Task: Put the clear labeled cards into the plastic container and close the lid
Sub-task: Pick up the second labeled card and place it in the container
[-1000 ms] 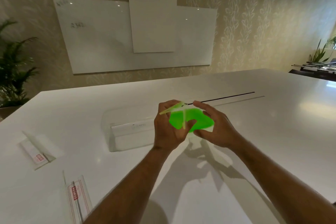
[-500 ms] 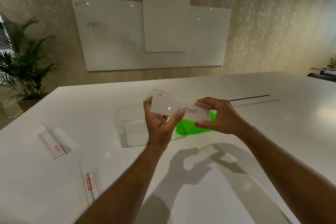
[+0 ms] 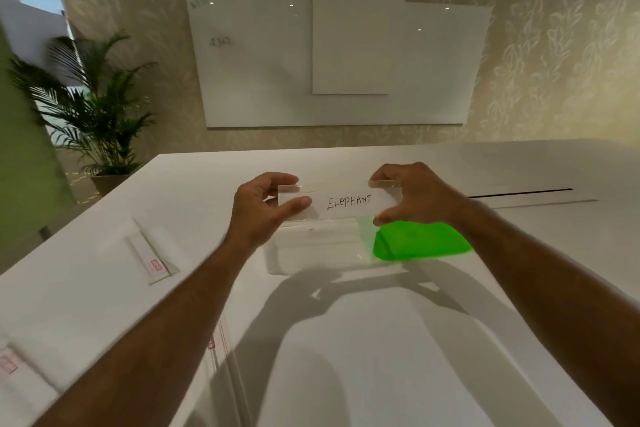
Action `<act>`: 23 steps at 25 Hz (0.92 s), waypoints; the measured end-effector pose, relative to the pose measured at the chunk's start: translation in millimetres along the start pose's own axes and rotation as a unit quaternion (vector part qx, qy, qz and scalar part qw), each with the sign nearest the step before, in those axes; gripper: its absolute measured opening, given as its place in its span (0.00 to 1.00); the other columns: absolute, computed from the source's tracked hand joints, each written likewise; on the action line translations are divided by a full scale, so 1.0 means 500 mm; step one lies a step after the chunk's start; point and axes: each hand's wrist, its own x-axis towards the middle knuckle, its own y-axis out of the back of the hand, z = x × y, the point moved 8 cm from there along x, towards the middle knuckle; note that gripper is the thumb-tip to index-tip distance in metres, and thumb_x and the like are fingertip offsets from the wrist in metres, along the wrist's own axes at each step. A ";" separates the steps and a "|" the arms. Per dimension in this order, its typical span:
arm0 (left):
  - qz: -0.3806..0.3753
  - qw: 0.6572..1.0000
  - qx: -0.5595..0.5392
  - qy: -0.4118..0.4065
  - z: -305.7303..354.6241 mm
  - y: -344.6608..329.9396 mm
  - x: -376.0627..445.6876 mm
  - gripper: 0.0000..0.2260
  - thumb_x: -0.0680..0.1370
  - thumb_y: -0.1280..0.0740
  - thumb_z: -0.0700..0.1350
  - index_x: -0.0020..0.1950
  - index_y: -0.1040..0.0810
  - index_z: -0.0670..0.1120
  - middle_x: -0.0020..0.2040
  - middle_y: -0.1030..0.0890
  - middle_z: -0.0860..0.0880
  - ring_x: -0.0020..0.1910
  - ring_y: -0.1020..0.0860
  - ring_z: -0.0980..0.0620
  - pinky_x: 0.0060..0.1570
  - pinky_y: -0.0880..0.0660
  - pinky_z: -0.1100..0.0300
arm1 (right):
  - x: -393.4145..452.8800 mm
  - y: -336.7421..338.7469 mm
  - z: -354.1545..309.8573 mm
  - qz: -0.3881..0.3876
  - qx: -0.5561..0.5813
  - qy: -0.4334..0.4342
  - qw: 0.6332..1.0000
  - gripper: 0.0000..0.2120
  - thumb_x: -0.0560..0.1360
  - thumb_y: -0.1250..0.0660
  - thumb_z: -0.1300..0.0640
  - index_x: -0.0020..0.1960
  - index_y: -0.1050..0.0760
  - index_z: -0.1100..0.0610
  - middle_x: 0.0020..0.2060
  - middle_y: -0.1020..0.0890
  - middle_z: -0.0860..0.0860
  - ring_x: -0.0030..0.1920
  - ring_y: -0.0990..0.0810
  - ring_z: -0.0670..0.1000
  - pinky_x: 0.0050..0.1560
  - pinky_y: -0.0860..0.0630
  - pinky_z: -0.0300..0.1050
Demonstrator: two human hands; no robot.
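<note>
A clear card [image 3: 346, 202] with a white label reading ELEPHANT is held level above the table. My left hand [image 3: 263, 211] pinches its left end and my right hand [image 3: 412, 194] pinches its right end. Directly below it stands the clear plastic container [image 3: 311, 253], with white labeled cards inside. The bright green lid [image 3: 420, 241] lies at the container's right end, partly behind my right wrist.
Clear cards with red-marked labels lie on the white table [image 3: 381, 357]: one at the left [image 3: 152, 256], one at the front left corner [image 3: 17, 371], one under my left forearm [image 3: 221, 347]. A dark cable slot [image 3: 519, 193] runs at the right. A potted palm [image 3: 86, 107] stands beyond the table's left edge.
The card was turned from edge-on to face me and is now held level by both ends. The view has shifted left, so the palm is further in.
</note>
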 end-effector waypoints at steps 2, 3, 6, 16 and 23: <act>-0.053 0.995 0.088 0.002 -0.008 0.010 0.035 0.16 0.66 0.19 0.46 0.52 0.17 0.51 0.48 0.16 0.58 0.48 0.17 0.59 0.47 0.21 0.69 | 0.036 -0.016 -0.006 -0.019 -0.024 0.002 1.000 0.34 0.55 0.16 0.46 0.58 0.22 0.51 0.52 0.17 0.44 0.51 0.21 0.49 0.51 0.26 0.43; -0.077 0.987 0.138 0.001 -0.014 0.013 0.052 0.17 0.66 0.19 0.47 0.53 0.16 0.50 0.48 0.16 0.59 0.48 0.18 0.59 0.45 0.23 0.73 | 0.053 -0.026 -0.008 -0.032 -0.043 0.006 0.999 0.34 0.55 0.17 0.45 0.58 0.22 0.51 0.52 0.17 0.46 0.51 0.21 0.50 0.51 0.26 0.45; -0.130 0.961 0.245 -0.003 -0.041 0.014 0.090 0.17 0.67 0.19 0.45 0.54 0.14 0.46 0.48 0.16 0.55 0.45 0.20 0.60 0.40 0.28 0.79 | 0.101 -0.059 -0.006 -0.075 -0.080 0.010 0.994 0.34 0.57 0.17 0.45 0.60 0.22 0.50 0.54 0.18 0.48 0.54 0.23 0.53 0.50 0.28 0.44; -0.282 0.867 0.410 0.029 -0.131 -0.061 0.121 0.15 0.68 0.20 0.43 0.53 0.15 0.45 0.49 0.15 0.47 0.47 0.18 0.48 0.51 0.19 0.51 | 0.171 -0.195 0.040 -0.211 -0.152 -0.022 0.965 0.21 0.65 0.21 0.54 0.57 0.19 0.52 0.56 0.19 0.53 0.55 0.21 0.55 0.54 0.24 0.46; -0.361 0.785 0.502 0.032 -0.184 -0.110 0.108 0.09 0.70 0.24 0.42 0.50 0.17 0.46 0.46 0.18 0.50 0.45 0.21 0.51 0.46 0.23 0.60 | 0.171 -0.272 0.046 -0.288 -0.203 0.000 0.936 0.15 0.68 0.27 0.61 0.55 0.18 0.53 0.51 0.17 0.52 0.51 0.20 0.55 0.45 0.25 0.43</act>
